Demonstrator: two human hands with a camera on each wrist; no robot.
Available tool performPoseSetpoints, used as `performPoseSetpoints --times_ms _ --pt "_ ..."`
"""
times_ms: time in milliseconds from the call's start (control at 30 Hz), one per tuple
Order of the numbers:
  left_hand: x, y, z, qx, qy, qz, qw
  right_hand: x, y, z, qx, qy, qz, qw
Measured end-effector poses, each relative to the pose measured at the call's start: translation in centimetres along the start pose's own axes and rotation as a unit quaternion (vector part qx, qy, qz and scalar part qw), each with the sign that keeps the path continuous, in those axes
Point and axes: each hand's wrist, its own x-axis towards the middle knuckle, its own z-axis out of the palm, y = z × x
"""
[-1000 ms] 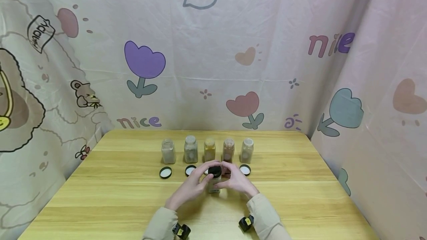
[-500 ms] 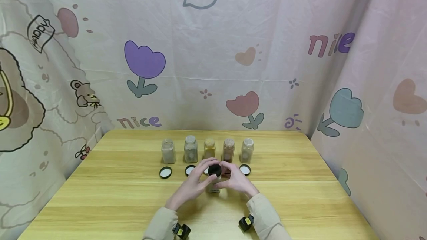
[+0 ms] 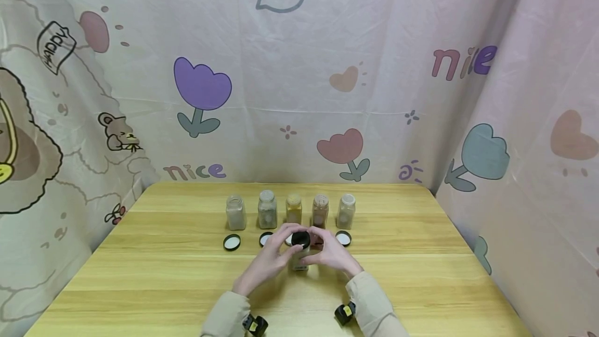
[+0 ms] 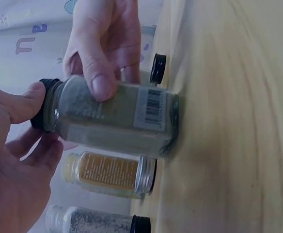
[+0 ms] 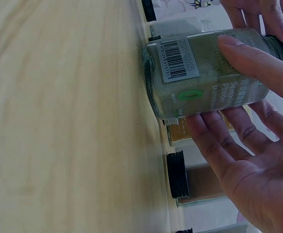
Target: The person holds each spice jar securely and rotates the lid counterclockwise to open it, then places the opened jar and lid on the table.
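Note:
A square clear seasoning jar (image 3: 300, 263) with a black screw lid (image 3: 300, 239) stands roughly upright at the middle of the table. My left hand (image 3: 268, 265) pinches the lid between thumb and fingers. Around the jar's body curls my right hand (image 3: 331, 255), its thumb across the glass in the right wrist view. Greyish-tan powder fills the jar (image 4: 117, 119), and a barcode label (image 4: 151, 108) sits near its base. Whether the base touches the wood cannot be told. In the head view, the hands hide much of the jar.
Behind the hands stands a row of lidless spice jars, including a yellow one (image 3: 294, 211), a brown one (image 3: 320, 213) and a pale one (image 3: 236, 215). Black lids (image 3: 232, 242) lie before them, white insides up; another lid (image 3: 343, 238) lies right. A patterned curtain (image 3: 281, 92) hangs behind.
The left fingers and thumb shift slightly at the lid, which shows more of its top than a second ago. The jar's body and right hand stay almost still.

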Motion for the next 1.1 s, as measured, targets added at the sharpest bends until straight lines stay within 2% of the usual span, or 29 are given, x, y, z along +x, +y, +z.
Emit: performPoseSetpoints --times_ms 133,267,400,500,667,933,1100 --pt "-0.1 0.1 0.3 0.004 0.006 -0.021 0.9998 -0.1 0.0 0.0 0.0 0.0 -0.001 1.0" --pt "-0.2 0.2 0.3 -0.004 -0.009 -0.029 0.9995 -0.1 -0.1 0.0 0.003 -0.003 -0.002 1.0" --pt "-0.3 0.1 0.0 -0.014 -0.035 -0.015 0.9992 -0.1 -0.1 0.0 0.002 -0.004 -0.001 1.0" --pt "-0.2 0.1 0.0 -0.011 -0.035 0.003 0.9993 -0.1 0.0 0.0 0.003 -0.006 0.001 1.0" --pt "-0.1 0.3 0.4 0.008 0.001 0.009 0.9999 -0.1 -0.1 0.0 0.005 -0.011 0.002 1.0" --pt "-0.1 0.3 0.8 0.037 0.094 -0.002 0.9949 -0.2 -0.5 -0.3 -0.001 -0.022 0.007 1.0" --pt "0.1 0.2 0.5 0.042 0.095 -0.006 0.9946 -0.4 -0.4 -1.1 0.007 -0.044 0.002 0.999"
